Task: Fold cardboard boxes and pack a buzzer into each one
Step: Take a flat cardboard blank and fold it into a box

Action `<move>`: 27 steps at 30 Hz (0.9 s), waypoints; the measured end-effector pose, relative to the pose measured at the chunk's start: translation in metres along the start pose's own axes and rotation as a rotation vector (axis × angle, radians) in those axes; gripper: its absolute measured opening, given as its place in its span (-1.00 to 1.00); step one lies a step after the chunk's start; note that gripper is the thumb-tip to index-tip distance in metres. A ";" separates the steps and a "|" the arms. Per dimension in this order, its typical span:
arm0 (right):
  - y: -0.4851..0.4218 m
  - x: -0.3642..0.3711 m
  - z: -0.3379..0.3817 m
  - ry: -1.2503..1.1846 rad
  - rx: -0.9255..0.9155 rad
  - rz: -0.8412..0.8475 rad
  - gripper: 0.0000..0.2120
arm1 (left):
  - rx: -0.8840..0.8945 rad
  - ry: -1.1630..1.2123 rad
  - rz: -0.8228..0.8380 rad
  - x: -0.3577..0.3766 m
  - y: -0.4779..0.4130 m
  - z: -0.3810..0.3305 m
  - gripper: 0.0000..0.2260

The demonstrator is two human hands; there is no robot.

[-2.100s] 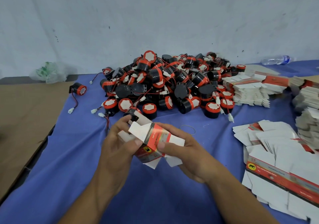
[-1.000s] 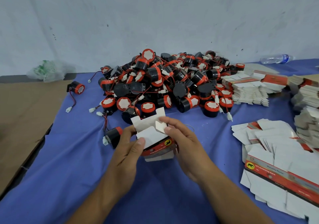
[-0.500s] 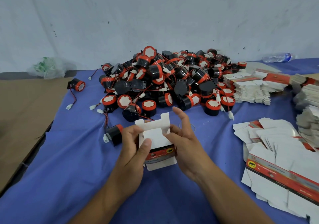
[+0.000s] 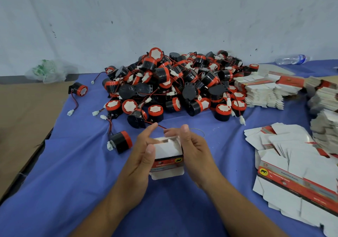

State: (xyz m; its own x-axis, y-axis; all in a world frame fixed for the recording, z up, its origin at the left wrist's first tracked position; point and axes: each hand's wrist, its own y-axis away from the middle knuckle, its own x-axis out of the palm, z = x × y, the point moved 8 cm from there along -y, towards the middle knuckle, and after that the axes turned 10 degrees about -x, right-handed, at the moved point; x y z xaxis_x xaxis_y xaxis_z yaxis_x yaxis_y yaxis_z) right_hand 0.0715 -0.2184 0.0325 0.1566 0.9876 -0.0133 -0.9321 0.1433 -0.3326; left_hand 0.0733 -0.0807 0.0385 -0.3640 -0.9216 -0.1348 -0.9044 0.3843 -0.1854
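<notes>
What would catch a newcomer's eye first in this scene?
Probably the big pile of black-and-red buzzers at the back of the blue-covered table. Next, the left hand and the right hand holding a half-folded box in the centre, then the flat box blanks spread at the right.

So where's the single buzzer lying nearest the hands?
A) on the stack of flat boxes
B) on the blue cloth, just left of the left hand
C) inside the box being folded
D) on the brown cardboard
B: the buzzer lies on the blue cloth beside the left hand, outside the box that it and the right hand hold.
</notes>
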 end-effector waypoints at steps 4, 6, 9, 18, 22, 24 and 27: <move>0.004 0.009 -0.006 -0.091 0.060 0.064 -0.73 | -0.004 -0.050 -0.006 0.004 0.000 -0.002 -0.72; 0.002 0.009 -0.008 -0.123 0.068 0.055 -0.77 | -0.004 -0.111 -0.003 0.001 -0.002 -0.004 -0.69; 0.001 -0.002 -0.007 -0.097 0.026 -0.089 -0.87 | 0.012 -0.157 -0.019 -0.005 -0.003 -0.011 -0.73; 0.009 0.001 0.009 0.363 -0.165 -0.146 -0.71 | 0.116 -0.481 -0.394 -0.007 0.004 -0.019 -0.62; 0.013 0.012 0.002 0.161 -0.055 -0.104 -0.80 | 0.171 -0.408 -0.239 0.008 0.015 -0.032 -0.75; 0.010 0.002 0.005 0.021 -0.009 -0.177 -0.79 | 0.213 -0.311 -0.090 0.022 0.022 -0.037 -0.67; 0.006 -0.014 0.002 -0.274 0.072 -0.229 -0.82 | 0.271 -0.274 -0.064 0.027 0.027 -0.040 -0.60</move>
State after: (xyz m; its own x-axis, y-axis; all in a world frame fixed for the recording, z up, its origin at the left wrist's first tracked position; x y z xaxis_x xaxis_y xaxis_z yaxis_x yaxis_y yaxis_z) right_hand 0.0627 -0.2315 0.0323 0.2798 0.9086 0.3100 -0.9052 0.3573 -0.2302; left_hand 0.0305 -0.0973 0.0686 -0.2030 -0.9096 -0.3626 -0.8185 0.3609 -0.4470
